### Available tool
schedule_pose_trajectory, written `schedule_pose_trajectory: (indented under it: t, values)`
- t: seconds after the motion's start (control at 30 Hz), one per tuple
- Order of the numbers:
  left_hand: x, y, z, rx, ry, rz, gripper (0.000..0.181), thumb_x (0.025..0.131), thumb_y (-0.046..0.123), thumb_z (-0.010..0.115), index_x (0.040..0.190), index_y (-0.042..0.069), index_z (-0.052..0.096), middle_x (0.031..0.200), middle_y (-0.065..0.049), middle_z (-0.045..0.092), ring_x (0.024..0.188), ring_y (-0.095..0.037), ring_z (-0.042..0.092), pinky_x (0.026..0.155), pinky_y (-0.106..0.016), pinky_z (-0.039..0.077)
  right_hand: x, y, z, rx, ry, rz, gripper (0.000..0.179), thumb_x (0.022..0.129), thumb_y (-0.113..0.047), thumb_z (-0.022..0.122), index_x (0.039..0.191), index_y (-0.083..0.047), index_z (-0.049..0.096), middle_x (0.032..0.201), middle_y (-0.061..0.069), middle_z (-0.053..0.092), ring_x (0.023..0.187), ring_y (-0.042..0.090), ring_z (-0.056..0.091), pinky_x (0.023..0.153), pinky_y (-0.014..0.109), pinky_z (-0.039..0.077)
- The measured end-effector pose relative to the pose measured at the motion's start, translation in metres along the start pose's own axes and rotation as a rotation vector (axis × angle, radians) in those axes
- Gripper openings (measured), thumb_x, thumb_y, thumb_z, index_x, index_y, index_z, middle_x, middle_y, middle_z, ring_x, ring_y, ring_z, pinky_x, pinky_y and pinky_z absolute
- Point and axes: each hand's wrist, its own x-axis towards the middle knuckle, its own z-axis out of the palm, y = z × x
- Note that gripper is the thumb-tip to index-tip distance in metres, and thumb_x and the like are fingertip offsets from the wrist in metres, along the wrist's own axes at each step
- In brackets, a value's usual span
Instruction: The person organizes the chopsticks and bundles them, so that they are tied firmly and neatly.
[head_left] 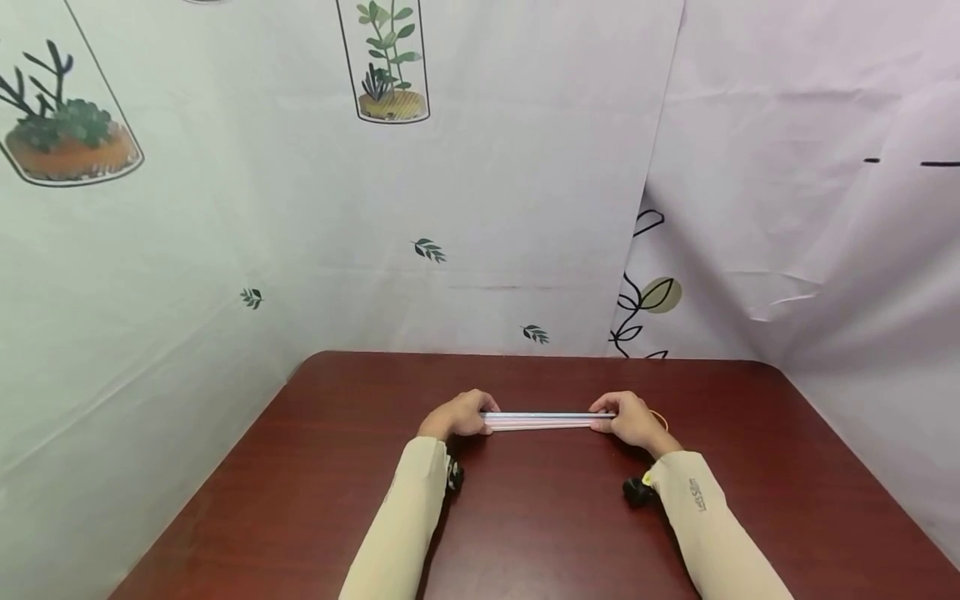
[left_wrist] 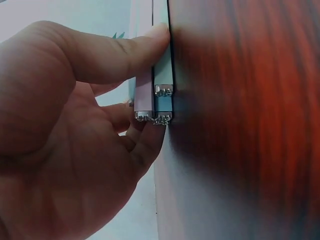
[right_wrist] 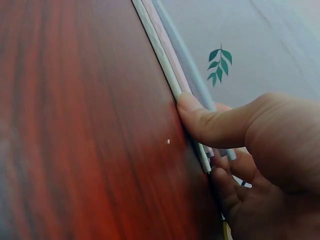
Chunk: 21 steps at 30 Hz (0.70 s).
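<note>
A bundle of slim pastel rods (head_left: 543, 419) is held lengthwise between two hands, toward the far side of a reddish-brown worktop (head_left: 547, 517); whether the worktop is touched by the rods cannot be told. One end is gripped by the left hand (head_left: 462, 415), its thumb laid across the near side and its fingers curled behind. The other end is pinched by the right hand (head_left: 632, 419) in much the same way, so at both ends the fingers are closed around the bundle. Pink, pale green and blue are seen among the rods, and in the left wrist view silvery, knobbly tips are shown, the green rod's tip being set back from the pink one's. At the right end the rods are also left uneven. A thin yellow loop (head_left: 661, 419) is partly hidden by the right hand. Both forearms are covered by cream sleeves (head_left: 401, 521), and a dark device (head_left: 637, 492) is seen beside the right cuff. Behind the worktop, a pale cloth (head_left: 487, 192) is hung, printed with leaves and potted plants.
</note>
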Motion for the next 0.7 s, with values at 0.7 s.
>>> schedule_pose_trajectory:
  t: [0.7]
  values:
    - [-0.0029, 0.0014, -0.0018, 0.029, 0.002, -0.046, 0.027, 0.087, 0.006, 0.072, 0.113, 0.005, 0.067, 0.099, -0.004, 0.065, 0.088, -0.017, 0.057, 0.086, -0.038, 0.048, -0.0017, 0.0019, 0.0009, -0.031, -0.022, -0.001, 0.012, 0.082, -0.009, 0.079, 0.093, -0.008, 0.077, 0.083, 0.002, 0.068, 0.070, 0.015, 0.053, 0.064, 0.028, 0.045]
